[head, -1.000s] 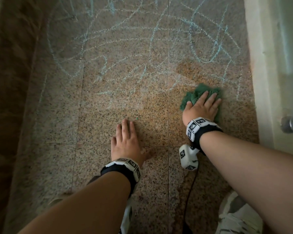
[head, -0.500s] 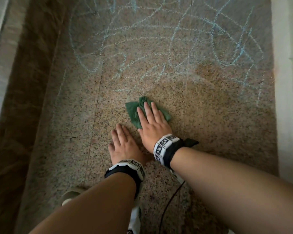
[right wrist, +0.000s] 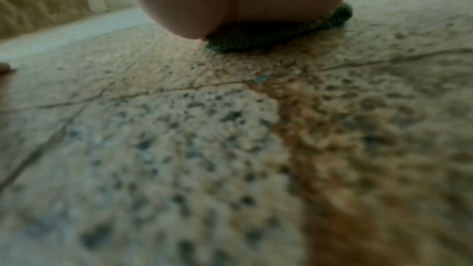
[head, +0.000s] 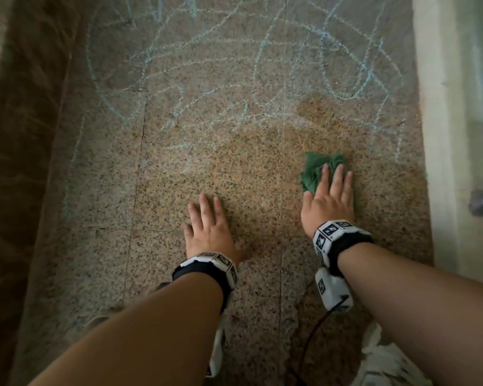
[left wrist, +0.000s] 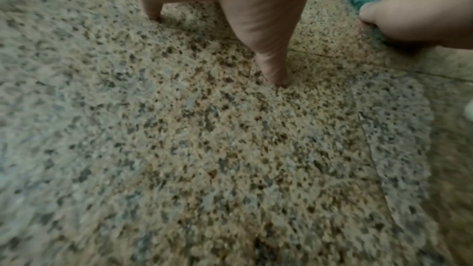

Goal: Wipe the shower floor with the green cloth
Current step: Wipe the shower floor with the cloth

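Note:
A crumpled green cloth (head: 317,169) lies on the speckled granite shower floor (head: 248,176), right of centre. My right hand (head: 329,196) presses flat on it with straight fingers; the cloth (right wrist: 276,33) shows as a dark green edge under the palm in the right wrist view. My left hand (head: 209,227) rests flat on the bare floor, fingers spread, thumb (left wrist: 271,56) touching the stone. Pale blue chalk scribbles (head: 262,65) cover the far half of the floor. A darker wet patch surrounds the cloth.
A brown stone wall (head: 25,135) runs along the left side. On the right stands a pale door frame (head: 435,135) with a round metal knob (head: 481,203). My shoes show at the bottom, and a black cable (head: 315,335) hangs from the right wrist.
My right hand has slid the cloth from beside the left hand back to the right side of the floor. The left hand has stayed planted.

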The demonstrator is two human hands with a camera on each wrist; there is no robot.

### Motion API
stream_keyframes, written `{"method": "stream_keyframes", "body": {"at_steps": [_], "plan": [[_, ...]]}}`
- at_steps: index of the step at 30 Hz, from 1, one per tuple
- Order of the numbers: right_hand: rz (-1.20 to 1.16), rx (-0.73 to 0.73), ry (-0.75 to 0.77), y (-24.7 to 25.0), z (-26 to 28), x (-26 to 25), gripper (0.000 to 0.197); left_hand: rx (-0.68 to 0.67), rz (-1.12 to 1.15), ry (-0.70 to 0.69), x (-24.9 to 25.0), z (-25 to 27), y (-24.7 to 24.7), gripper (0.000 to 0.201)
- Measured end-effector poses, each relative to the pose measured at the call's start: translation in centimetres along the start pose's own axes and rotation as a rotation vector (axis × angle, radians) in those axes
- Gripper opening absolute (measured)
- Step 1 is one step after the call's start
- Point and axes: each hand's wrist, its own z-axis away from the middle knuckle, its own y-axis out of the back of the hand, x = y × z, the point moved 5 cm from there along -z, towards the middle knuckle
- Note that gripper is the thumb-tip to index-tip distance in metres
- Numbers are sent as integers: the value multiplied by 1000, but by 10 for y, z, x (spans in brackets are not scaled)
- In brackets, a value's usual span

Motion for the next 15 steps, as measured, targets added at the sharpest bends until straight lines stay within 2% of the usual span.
{"method": "stream_keyframes", "body": {"at_steps": [8,10,12,15], "plan": [[-72,-18,6,2,0,-9,66,0,-5,-13,-1,-2,-1,131],[-70,-29,47,2,3,-21,66,-1,-8,-18,-1,-2,-1,134],[-40,-60,171,0,11,-42,65,-1,-14,-35,-3,-1,0,139],[14,-123,451,-10,36,-85,63,10,-52,-61,-7,1,2,141]]}}
